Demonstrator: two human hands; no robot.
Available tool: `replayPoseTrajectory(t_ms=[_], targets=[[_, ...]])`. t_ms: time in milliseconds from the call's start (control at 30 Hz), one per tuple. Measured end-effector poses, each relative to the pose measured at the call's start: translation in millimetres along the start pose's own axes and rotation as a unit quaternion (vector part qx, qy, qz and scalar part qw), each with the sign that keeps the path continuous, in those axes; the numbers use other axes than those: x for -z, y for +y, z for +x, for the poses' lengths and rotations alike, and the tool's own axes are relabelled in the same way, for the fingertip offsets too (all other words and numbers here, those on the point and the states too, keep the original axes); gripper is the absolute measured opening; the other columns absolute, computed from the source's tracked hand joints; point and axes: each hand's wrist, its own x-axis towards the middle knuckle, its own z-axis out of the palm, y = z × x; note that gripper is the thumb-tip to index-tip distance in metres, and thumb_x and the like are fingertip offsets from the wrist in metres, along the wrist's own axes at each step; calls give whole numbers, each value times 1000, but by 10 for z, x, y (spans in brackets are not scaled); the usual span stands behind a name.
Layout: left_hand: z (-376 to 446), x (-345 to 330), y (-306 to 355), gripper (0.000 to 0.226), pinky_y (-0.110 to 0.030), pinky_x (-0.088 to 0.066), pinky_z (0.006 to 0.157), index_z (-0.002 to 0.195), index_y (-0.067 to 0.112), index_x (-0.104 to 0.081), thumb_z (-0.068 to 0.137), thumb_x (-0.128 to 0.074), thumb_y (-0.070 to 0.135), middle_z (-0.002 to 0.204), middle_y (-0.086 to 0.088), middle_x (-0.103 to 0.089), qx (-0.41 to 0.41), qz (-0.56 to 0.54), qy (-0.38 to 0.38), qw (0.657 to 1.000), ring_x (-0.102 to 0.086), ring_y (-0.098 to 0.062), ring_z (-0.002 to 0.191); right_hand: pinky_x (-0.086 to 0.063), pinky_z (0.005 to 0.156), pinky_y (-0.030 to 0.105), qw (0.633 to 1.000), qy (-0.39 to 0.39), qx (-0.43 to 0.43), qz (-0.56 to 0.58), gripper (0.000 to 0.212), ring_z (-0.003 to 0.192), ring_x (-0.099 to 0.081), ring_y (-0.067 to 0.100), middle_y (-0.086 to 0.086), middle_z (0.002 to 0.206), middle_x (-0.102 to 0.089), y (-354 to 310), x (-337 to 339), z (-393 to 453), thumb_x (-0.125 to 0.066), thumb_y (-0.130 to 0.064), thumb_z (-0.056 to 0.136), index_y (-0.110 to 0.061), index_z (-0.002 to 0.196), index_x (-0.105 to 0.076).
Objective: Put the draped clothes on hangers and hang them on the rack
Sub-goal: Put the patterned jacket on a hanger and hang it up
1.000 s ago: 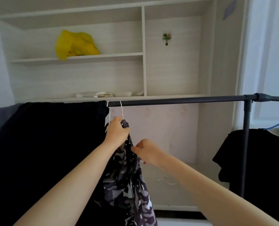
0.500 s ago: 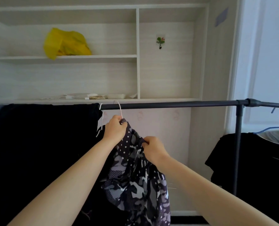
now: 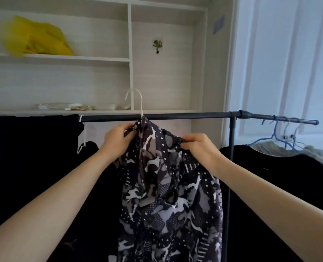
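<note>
White hanger point(image 3: 140, 103) hook above fingers; left hand point(image 3: 117, 140) and right hand point(image 3: 198, 146) both pinching camo-print garment point(image 3: 168, 195) below rack bar point(image 3: 175, 116).

From my remote feed I count two hands, the left hand point(image 3: 117, 140) and the right hand point(image 3: 200, 148), on one patterned garment point(image 3: 168, 195). One dark rack point(image 3: 175, 116) spans the frame. I make out two white hangers point(image 3: 138, 99) point(image 3: 82, 140) and at least one blue hanger point(image 3: 270, 138). One yellow bag point(image 3: 35, 40) sits on a shelf point(image 3: 92, 58).
</note>
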Motion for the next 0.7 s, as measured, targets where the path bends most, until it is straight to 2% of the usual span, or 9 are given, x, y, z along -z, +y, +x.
replayPoseTrajectory(t_ms=[67,167,300,367,433,500,567,633,700], targets=[[-80,-112,126,19,-39,-48,89,102,15,-68,94,-57,28,101,0,-71,-32,-25,-18,999,-64,-19,97,-48,95,51,1000,4,-13,0,17,99,-64,38,24,98,-70,105,234,-94,-56,-6,83,3,89,-69],[-196,-294,293,19,-32,-48,78,94,13,-69,92,-60,30,89,-1,-71,-54,-59,-36,996,-65,-15,84,-53,90,42,998,15,-22,-62,18,93,-66,30,14,89,-73,255,529,-193,-57,-7,83,-9,84,-74],[-297,-620,491,15,-35,-46,62,84,17,-66,90,-62,30,71,5,-65,-61,-92,-23,994,-60,-9,65,-45,83,25,970,65,1,-234,24,102,-63,23,4,103,-71,361,786,-323,-52,-10,89,-11,105,-69],[-317,-746,561,18,-42,-48,65,85,13,-66,91,-61,29,72,-1,-66,-50,-109,-4,993,-62,-17,68,-47,86,30,966,104,13,-235,26,104,-61,24,6,107,-69,381,864,-387,-48,-19,94,-9,109,-67],[-314,-838,635,19,-45,-50,68,88,12,-67,92,-60,29,75,-3,-67,-46,-116,20,992,-63,-20,71,-46,85,36,972,121,-3,-201,39,100,-61,25,7,103,-68,401,937,-484,-42,-39,98,-8,105,-64],[-298,-890,663,18,-45,-51,68,89,13,-68,92,-59,29,75,-1,-66,-48,-120,28,991,-63,-17,70,-46,85,37,976,91,-49,-192,60,98,-61,28,12,101,-67,435,970,-553,-36,-57,94,-4,105,-62],[-296,-934,710,17,-45,-52,68,89,14,-67,93,-59,29,74,-1,-66,-53,-126,29,990,-62,-17,69,-45,91,39,969,22,-92,-229,66,107,-59,31,15,111,-65,507,998,-610,-42,-63,88,-3,110,-60],[-302,-970,738,18,-46,-52,67,89,13,-67,93,-59,29,74,-1,-66,-60,-125,32,990,-62,-17,69,-44,96,34,941,-64,-144,-299,58,116,-52,28,10,123,-59,625,1001,-626,-58,-58,83,-12,119,-57],[-321,-997,758,19,-47,-51,66,87,13,-67,93,-59,29,73,0,-65,-65,-130,27,989,-62,-17,68,-46,91,29,908,-89,-192,-363,56,109,-52,27,9,124,-56,745,1019,-629,-60,-49,83,-13,126,-55]])
